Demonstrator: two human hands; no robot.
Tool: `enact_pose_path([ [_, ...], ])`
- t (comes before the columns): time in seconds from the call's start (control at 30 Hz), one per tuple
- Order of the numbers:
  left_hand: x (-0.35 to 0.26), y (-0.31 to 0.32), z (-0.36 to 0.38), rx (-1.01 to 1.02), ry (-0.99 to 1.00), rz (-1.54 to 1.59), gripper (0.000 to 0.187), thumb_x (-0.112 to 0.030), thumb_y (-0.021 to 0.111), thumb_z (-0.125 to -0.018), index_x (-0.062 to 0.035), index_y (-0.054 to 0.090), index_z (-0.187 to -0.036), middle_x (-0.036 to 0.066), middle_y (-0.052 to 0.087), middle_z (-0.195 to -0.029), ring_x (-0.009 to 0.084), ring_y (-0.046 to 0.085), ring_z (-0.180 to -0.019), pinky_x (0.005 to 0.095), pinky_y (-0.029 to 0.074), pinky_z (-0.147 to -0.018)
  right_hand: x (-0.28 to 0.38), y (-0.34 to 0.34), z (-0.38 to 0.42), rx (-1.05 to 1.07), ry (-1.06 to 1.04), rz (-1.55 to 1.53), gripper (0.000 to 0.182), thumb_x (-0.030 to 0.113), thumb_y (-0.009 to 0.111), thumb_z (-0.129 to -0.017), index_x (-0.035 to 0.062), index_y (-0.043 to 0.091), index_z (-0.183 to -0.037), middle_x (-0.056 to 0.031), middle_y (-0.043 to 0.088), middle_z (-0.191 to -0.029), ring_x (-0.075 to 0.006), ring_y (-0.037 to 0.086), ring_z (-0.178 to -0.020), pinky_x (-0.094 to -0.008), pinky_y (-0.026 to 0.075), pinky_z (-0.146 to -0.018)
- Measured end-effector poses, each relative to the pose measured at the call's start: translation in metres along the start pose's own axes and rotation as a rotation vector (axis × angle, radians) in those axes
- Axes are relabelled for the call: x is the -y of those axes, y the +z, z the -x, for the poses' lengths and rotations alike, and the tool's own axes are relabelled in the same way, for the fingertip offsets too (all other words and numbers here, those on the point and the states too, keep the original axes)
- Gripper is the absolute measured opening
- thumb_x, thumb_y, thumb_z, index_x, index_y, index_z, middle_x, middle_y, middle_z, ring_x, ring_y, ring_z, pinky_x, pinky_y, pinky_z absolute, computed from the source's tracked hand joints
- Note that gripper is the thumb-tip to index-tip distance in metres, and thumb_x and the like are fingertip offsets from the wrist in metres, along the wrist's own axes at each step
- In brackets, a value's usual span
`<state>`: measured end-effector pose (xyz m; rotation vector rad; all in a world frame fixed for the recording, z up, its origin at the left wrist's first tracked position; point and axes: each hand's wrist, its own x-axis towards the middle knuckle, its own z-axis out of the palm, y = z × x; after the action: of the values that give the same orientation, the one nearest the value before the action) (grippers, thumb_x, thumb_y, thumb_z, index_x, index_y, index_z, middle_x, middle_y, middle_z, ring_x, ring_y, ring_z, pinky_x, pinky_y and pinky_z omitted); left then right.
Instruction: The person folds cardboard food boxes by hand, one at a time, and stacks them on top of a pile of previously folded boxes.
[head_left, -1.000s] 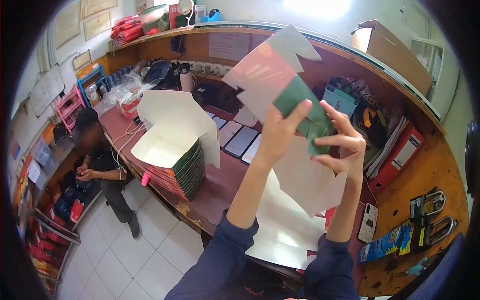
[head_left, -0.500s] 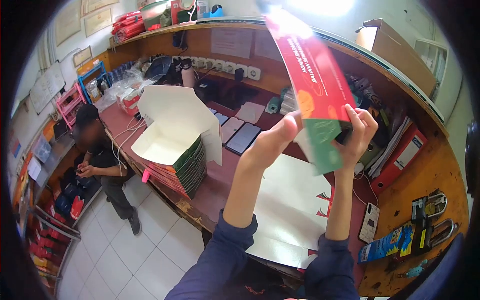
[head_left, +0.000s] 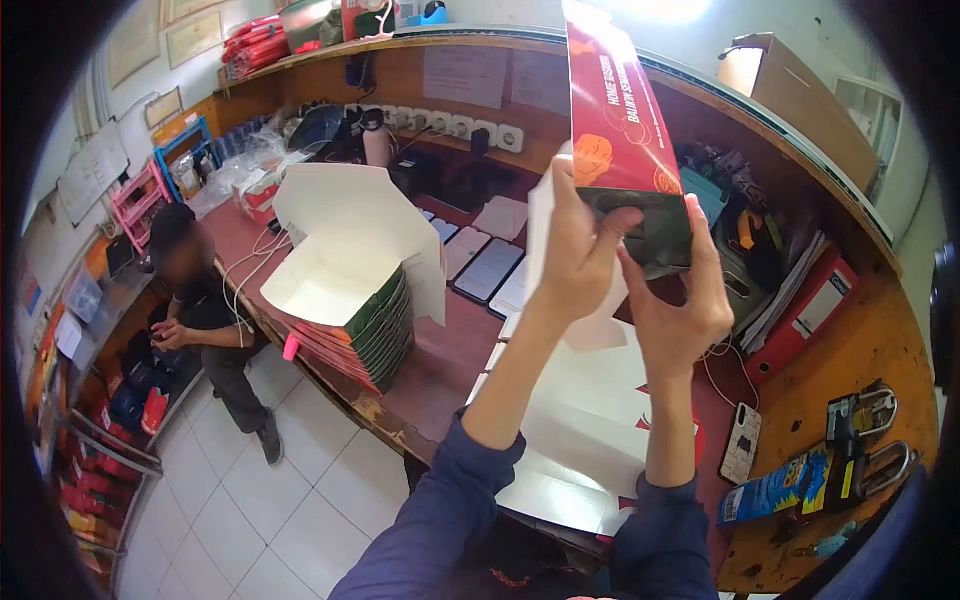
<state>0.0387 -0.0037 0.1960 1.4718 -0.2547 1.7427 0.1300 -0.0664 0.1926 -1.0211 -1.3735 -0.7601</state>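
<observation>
A red and green printed carton (head_left: 625, 120) is raised above the desk, its red face up and its dark green end toward me. My left hand (head_left: 585, 235) grips its left side, the thumb across the green end. On the right, my right hand (head_left: 680, 300) holds the lower right corner, with fingers along the edge and thumb near the other thumb. White flaps hang at the carton's left and below. Beneath my forearms lie flat white carton sheets (head_left: 570, 430). A stack of nested cartons (head_left: 350, 330) with white insides stands to the left.
Several phones (head_left: 488, 270) lie behind the sheets. A red binder (head_left: 805, 315), a patterned phone (head_left: 740, 445) and padlocks (head_left: 875, 440) are at the right. Another person (head_left: 205, 310) sits at the left. Power sockets (head_left: 455, 127) line the back, under a shelf (head_left: 480, 40).
The carton has gone from a blurred, flat-looking panel to a folded shape with its green end turned in. Both hands have moved lower and closer together at that end.
</observation>
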Motion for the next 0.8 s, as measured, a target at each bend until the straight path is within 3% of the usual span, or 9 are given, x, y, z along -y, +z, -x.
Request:
enact_pose_path([
  [0.17,0.007,0.022,-0.002,-0.028,-0.042,0.145,0.08,0.001,0.057,-0.083,-0.0052,0.0,-0.139,0.015,0.032,-0.132,0.0204,0.048,-0.11,0.0309,0.038,-0.096,-0.012,0.003,-0.001,-0.046,0.036,0.052,0.069,0.003,0.078,-0.057,-0.001,0.051,-0.121,-0.0176,0.059,-0.113,-0.0308,0.061,-0.1,-0.0352,0.051,-0.082],
  [0.23,-0.003,0.024,-0.005,-0.085,0.007,0.192,0.089,0.006,0.06,-0.079,-0.0084,-0.002,-0.142,0.014,0.052,-0.116,0.0188,0.056,-0.1,0.0315,0.046,-0.088,-0.014,0.004,-0.002,-0.038,-0.072,0.102,0.068,0.003,0.078,-0.057,-0.0008,0.051,-0.12,-0.0173,0.059,-0.114,-0.0316,0.061,-0.099,-0.035,0.052,-0.081],
  [0.27,-0.001,0.018,-0.002,-0.117,-0.112,-0.01,0.079,0.006,0.064,-0.076,-0.005,0.02,-0.14,0.012,0.058,-0.11,0.0176,0.059,-0.096,0.0295,0.049,-0.084,-0.014,0.006,-0.002,-0.041,-0.065,0.104,0.068,0.003,0.078,-0.057,-0.0008,0.051,-0.12,-0.0173,0.059,-0.114,-0.0316,0.061,-0.099,-0.035,0.052,-0.081],
  [0.37,0.005,0.013,-0.002,-0.073,-0.283,0.163,0.058,0.004,0.063,-0.077,-0.0013,0.041,-0.13,0.011,0.061,-0.11,0.0171,0.058,-0.1,0.03,0.047,-0.086,-0.012,0.008,0.001,-0.069,-0.091,0.131,0.067,0.004,0.078,-0.056,-0.0013,0.052,-0.118,-0.0165,0.061,-0.111,-0.0321,0.061,-0.097,-0.0347,0.052,-0.08],
  [0.5,0.002,0.021,-0.007,0.077,-0.51,0.813,0.051,-0.003,0.057,-0.086,-0.0023,0.038,-0.133,0.014,0.056,-0.118,0.0163,0.054,-0.105,0.03,0.047,-0.085,-0.016,-0.009,-0.008,-0.017,0.196,0.019,0.064,0.011,0.079,-0.058,0.0012,0.054,-0.116,-0.0168,0.062,-0.104,-0.0289,0.063,-0.095,-0.0327,0.051,-0.079],
  [0.53,0.012,0.022,-0.002,0.138,-0.363,0.297,0.058,0.005,0.054,-0.081,-0.0091,0.038,-0.136,0.012,0.059,-0.114,0.0186,0.052,-0.11,0.0315,0.041,-0.093,-0.025,-0.018,-0.014,0.034,0.248,-0.006,0.063,0.014,0.078,-0.059,0.0034,0.054,-0.117,-0.0167,0.062,-0.105,-0.0246,0.064,-0.094,-0.033,0.051,-0.077],
  [0.57,0.014,0.021,-0.002,0.133,-0.359,0.296,0.058,0.005,0.054,-0.081,-0.0091,0.038,-0.136,0.012,0.059,-0.114,0.0186,0.052,-0.11,0.0315,0.041,-0.093,-0.027,-0.031,-0.022,0.066,0.243,-0.025,0.057,0.013,0.077,-0.061,0.0034,0.056,-0.112,-0.0131,0.062,-0.106,-0.0215,0.064,-0.092,-0.0329,0.051,-0.077],
  [0.67,0.021,0.005,-0.006,0.096,-0.096,-0.624,0.086,0.014,0.048,-0.058,-0.0227,0.04,-0.136,0.013,0.061,-0.108,0.0237,0.05,-0.115,0.0377,0.031,-0.101,-0.066,-0.065,-0.031,0.066,0.399,-0.123,0.054,0.008,0.07,-0.068,0.0066,0.048,-0.118,-0.0101,0.059,-0.106,-0.0208,0.061,-0.09,-0.0293,0.05,-0.076],
  [0.8,0.024,-0.031,-0.007,0.392,-0.112,-1.332,0.078,0.004,0.061,-0.061,-0.04,0.051,-0.124,0.004,0.015,-0.149,0.0377,0.009,-0.136,0.0617,0.011,-0.105,-0.152,-0.093,-0.025,-0.065,0.611,-0.574,0.047,0.026,0.054,-0.083,0.0057,0.041,-0.124,-0.0103,0.057,-0.102,-0.0189,0.058,-0.091,-0.0313,0.048,-0.076],
])
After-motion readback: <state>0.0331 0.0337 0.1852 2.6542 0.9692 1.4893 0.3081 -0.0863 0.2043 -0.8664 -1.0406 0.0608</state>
